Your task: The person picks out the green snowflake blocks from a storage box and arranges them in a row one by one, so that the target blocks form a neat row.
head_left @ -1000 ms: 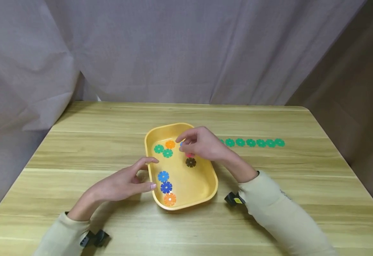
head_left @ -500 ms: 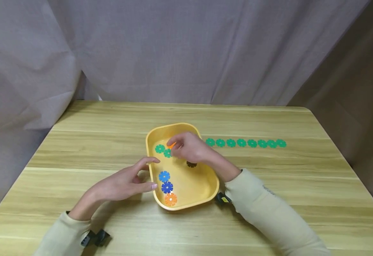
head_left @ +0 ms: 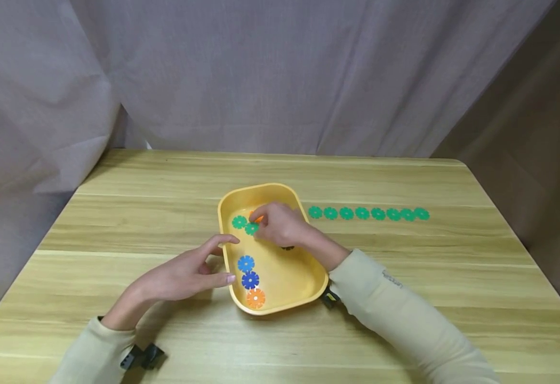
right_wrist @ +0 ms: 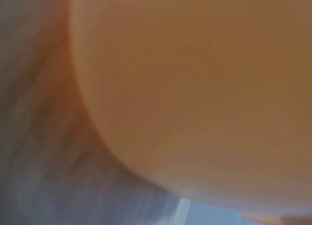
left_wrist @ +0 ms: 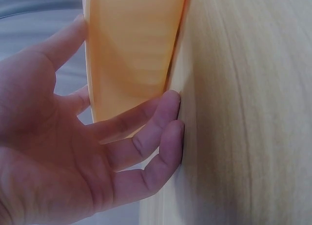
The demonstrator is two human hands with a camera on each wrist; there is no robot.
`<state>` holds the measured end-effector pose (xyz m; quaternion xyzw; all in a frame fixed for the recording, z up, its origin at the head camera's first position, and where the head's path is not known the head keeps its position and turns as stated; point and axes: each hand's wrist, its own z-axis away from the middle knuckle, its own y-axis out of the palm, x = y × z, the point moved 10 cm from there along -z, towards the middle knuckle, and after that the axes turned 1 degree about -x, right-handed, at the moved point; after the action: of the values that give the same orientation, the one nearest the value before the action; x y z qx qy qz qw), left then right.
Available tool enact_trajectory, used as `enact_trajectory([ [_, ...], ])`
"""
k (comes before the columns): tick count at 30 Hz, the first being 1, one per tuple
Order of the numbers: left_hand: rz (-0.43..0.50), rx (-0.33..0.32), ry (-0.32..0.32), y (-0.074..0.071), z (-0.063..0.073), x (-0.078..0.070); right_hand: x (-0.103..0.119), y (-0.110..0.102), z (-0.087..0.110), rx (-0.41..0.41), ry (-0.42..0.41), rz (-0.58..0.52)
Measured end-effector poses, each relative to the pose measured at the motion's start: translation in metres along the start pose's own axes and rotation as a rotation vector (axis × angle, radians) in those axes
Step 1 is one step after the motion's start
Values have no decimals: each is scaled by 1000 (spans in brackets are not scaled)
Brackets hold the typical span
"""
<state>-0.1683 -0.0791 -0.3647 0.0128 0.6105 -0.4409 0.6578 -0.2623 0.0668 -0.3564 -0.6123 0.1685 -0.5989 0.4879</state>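
Observation:
A yellow tray stands on the table with flower-shaped slotted plastic discs inside. My left hand grips its left rim, thumb and index finger over the edge; in the left wrist view the other fingers bend against the outer wall. My right hand reaches into the far part, fingertips at a green disc and a partly covered orange disc. Whether they pinch either is unclear. Another green disc lies just left. The right wrist view holds only the blurred tray wall.
Nearer in the tray lie a light blue disc, a dark blue disc and an orange disc. A brown disc peeks out below my right hand. Several green discs form a row on the table to the right.
My right hand has moved left inside the tray, from above the pink and brown discs to the green and orange ones. The left hand keeps its place on the rim.

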Motion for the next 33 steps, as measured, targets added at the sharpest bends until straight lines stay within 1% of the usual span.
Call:
enact_trajectory([
  [3, 2, 1, 3, 0, 0, 0, 2, 4, -1, 18, -17, 17],
  [6, 14, 3, 0, 1, 0, 0, 3, 6, -1, 10, -29, 50],
  [11, 27, 6, -2, 1, 1, 0, 2, 6, -1, -5, -28, 75],
  [19, 25, 8, 3, 1, 1, -1, 4, 5, -2, -2, -34, 114],
  [23, 22, 8, 4, 1, 1, 0, 6, 6, -1, 3, -59, 133],
  [29, 10, 5, -1, 0, 0, 0, 11, 6, 1, -3, -127, 104],
  [33, 6, 2, -4, 0, 0, 0, 12, 7, 3, 1, -152, 74],
])
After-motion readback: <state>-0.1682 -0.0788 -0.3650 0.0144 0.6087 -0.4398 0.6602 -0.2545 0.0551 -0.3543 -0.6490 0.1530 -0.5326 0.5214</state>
